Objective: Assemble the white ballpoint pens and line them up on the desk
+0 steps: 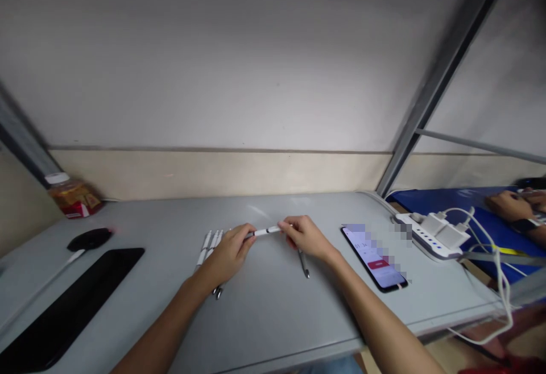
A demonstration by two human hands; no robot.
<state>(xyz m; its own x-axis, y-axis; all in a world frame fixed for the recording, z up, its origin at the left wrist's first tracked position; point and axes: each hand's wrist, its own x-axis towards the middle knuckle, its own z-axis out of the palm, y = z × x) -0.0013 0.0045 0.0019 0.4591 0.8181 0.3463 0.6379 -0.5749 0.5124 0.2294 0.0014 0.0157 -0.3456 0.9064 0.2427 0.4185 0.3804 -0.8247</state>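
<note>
A white pen with a dark band is held level above the grey table, one end in each hand. My left hand is closed on its left end, and my right hand pinches its right end. Several white pens lie side by side under and beside my left hand, which partly hides them. Below my right hand lies a silvery pen part, its upper end hidden by the fingers.
A lit phone and a white power strip with plugs and cables are at right. At left are a black slab, a black round device and a white-capped bottle. Another person's hands show beyond a metal post.
</note>
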